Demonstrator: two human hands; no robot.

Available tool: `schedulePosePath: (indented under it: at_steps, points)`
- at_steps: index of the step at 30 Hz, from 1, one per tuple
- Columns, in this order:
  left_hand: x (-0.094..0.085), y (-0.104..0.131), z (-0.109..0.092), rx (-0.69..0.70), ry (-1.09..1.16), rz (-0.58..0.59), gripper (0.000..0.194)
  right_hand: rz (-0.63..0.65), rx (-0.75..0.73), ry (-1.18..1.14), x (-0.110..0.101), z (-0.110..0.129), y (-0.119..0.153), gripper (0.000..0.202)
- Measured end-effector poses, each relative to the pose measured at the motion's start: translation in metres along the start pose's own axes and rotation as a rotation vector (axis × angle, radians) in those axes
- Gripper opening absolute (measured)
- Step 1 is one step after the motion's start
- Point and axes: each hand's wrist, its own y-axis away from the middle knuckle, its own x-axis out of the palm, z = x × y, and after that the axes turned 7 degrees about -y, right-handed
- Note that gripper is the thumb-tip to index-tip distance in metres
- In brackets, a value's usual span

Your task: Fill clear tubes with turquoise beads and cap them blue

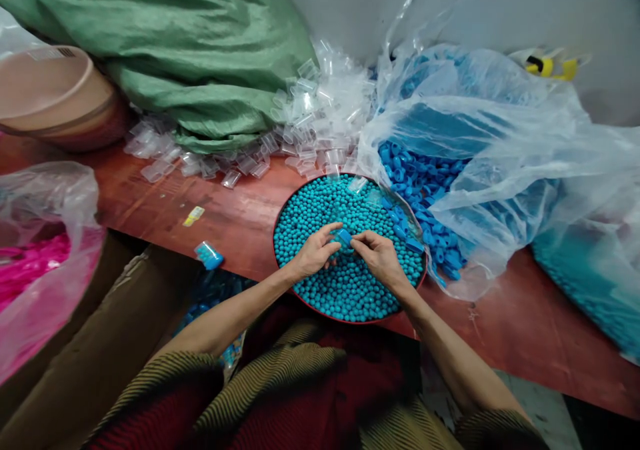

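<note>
Over a round tray (277, 257) of turquoise beads (345, 293), my two hands meet at a small blue plastic cap (344, 237). My left hand (316, 251) is closed, its thumb and forefinger at the cap's left side. From the right, my right hand (380, 255) pinches the cap between thumb and fingertips. Something clear seems to join the cap, perhaps a small container, but it blends into the beads. A few loose blue caps (400, 230) and clear plastic containers (358, 183) lie on the beads near the tray's rim.
Blue caps (435, 217) spill from a clear bag (500, 123) at right. Clear containers (320, 117) lie heaped beside a green sack (210, 50). A pink tub (50, 90) stands far left. One blue-capped container (209, 255) sits at the table's (240, 210) front edge.
</note>
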Motion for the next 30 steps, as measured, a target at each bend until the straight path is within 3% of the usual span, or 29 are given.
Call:
schedulePosePath:
  at_steps: [11, 13, 16, 19, 21, 26, 30]
  points:
    - [0.011, 0.012, -0.007, 0.129, -0.151, -0.19, 0.027, 0.166, -0.387, 0.258, -0.011, 0.008, 0.01, 0.021]
    - [0.007, 0.012, -0.008, 0.099, -0.121, -0.144, 0.027, 0.254, -0.341, 0.193, -0.02, 0.009, 0.007, 0.021]
    - [-0.001, 0.012, -0.009, 0.055, -0.089, 0.006, 0.029, 0.345, -0.134, 0.001, -0.03, 0.008, 0.0, 0.021]
    - [-0.005, 0.013, -0.009, 0.064, -0.114, 0.048, 0.029, 0.261, 0.045, -0.186, -0.029, 0.003, -0.006, 0.04]
    - [-0.002, 0.014, -0.009, 0.065, -0.131, 0.012, 0.033, 0.18, 0.057, -0.221, -0.021, 0.0, -0.006, 0.054]
    - [0.009, 0.015, -0.011, 0.091, -0.198, -0.189, 0.045, 0.166, -0.125, 0.173, 0.0, 0.006, 0.005, 0.043]
    - [0.01, 0.015, -0.014, 0.199, -0.217, -0.207, 0.044, 0.199, -0.322, 0.467, 0.009, 0.009, 0.016, 0.074]
